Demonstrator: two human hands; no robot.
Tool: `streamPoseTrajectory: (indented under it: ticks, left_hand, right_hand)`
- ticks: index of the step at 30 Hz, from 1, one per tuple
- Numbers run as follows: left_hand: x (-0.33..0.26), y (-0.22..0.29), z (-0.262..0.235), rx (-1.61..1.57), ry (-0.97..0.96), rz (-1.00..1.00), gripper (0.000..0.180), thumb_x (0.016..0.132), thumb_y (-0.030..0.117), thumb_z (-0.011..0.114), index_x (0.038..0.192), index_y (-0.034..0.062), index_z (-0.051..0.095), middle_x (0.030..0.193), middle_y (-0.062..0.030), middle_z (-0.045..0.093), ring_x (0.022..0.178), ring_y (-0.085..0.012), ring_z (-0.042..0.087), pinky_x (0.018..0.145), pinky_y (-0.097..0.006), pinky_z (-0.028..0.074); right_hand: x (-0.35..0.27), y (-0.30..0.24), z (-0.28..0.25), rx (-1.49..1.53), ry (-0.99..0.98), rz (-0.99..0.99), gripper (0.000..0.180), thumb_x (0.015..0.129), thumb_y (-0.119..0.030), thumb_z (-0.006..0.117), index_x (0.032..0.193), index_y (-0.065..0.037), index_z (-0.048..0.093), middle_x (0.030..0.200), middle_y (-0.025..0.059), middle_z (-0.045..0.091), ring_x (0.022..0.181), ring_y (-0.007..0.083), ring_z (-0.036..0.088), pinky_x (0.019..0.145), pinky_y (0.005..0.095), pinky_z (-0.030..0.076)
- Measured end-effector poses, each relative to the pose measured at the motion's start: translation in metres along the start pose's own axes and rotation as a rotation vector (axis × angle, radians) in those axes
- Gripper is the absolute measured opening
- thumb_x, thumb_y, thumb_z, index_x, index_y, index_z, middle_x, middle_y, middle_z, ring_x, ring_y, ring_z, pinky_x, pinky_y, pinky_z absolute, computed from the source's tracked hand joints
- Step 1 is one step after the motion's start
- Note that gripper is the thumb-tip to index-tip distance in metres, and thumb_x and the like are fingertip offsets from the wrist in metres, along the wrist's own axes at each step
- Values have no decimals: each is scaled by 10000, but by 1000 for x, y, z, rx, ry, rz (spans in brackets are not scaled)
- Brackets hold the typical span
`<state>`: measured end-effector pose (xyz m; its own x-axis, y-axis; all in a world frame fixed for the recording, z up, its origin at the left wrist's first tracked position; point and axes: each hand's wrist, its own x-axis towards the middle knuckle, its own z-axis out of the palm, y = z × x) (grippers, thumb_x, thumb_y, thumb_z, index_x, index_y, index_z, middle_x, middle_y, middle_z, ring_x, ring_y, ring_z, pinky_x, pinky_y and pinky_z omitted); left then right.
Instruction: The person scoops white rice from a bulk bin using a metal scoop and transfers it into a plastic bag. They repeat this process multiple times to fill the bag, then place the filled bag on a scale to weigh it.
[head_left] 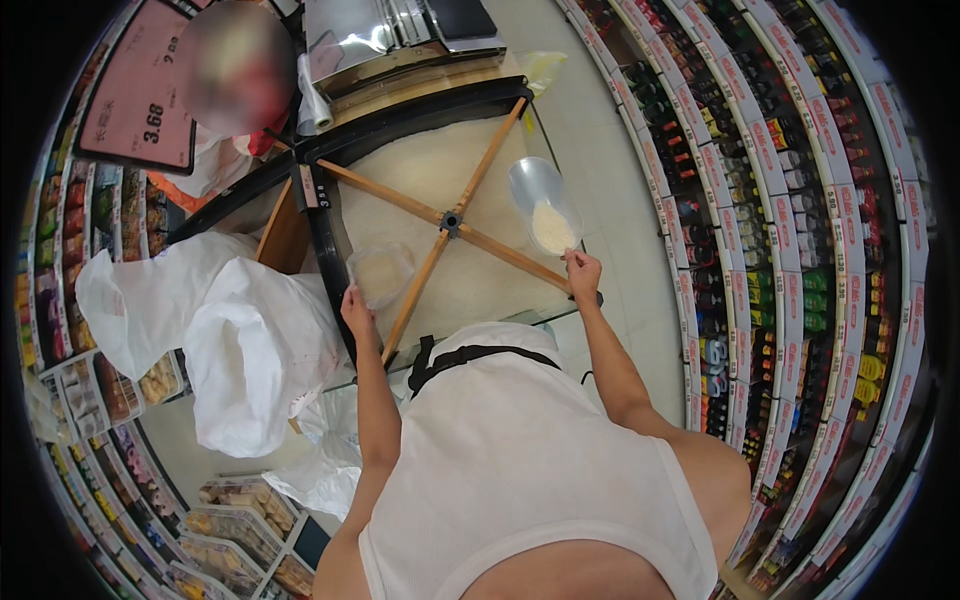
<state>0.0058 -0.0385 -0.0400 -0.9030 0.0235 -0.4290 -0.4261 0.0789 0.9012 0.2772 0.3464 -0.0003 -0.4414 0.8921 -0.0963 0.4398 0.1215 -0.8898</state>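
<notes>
In front of me stands a glass-sided bin with a black rim (pixel 415 118), filled with white rice (pixel 395 165). My right hand (pixel 583 272) is closed on a metal scoop (pixel 530 180) at the bin's right side. A small heap of rice (pixel 552 230) lies in the end of the scoop nearest my fingers. My left hand (pixel 356 308) grips the near edge of a clear plastic container (pixel 382 274) over the bin's left part. Whether rice lies in the container or shows through it, I cannot tell. The two hands are well apart.
A wooden cross frame (pixel 480 188) spans the bin. White sacks (pixel 250 340) crowd the left side. Behind the bin is a shiny metal machine (pixel 400 50); a pink sign (pixel 140 90) stands far left. Shelves of bottles (pixel 790 240) line the right.
</notes>
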Motion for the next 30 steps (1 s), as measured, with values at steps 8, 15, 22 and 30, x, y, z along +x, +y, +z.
streamPoseTrajectory:
  ticks: [8,15,22,30]
  left_hand:
    - [17,-20,-11,-44,40,110,293,986,229,554,1142,-1,646,788,0,618,545,-62,483,460,-227,362]
    - [4,-7,-6,10,44,88,311,987,229,545,1176,-3,630,787,-8,623,531,-58,467,471,-230,368]
    - [1,-16,-9,-37,50,109,306,980,222,555,1185,9,634,714,1,585,500,-57,448,461,-232,364]
    - [-11,-15,1,-37,97,59,308,983,233,549,1215,41,611,641,30,491,435,-52,397,378,-231,320]
  right_hand:
    - [-4,-90,22,-435,-420,-126,278,824,-318,683,818,-43,725,666,127,663,593,272,630,583,352,481]
    - [-16,-188,150,-949,-836,-367,252,775,-305,642,801,-74,742,858,158,705,787,340,679,691,430,545]
    - [-59,-234,240,-1031,-913,-481,327,720,-295,658,863,-6,713,871,199,701,822,348,688,711,441,558]
    - [4,-184,54,-852,-546,-31,322,797,-418,658,835,-118,767,820,144,711,814,327,687,734,411,534]
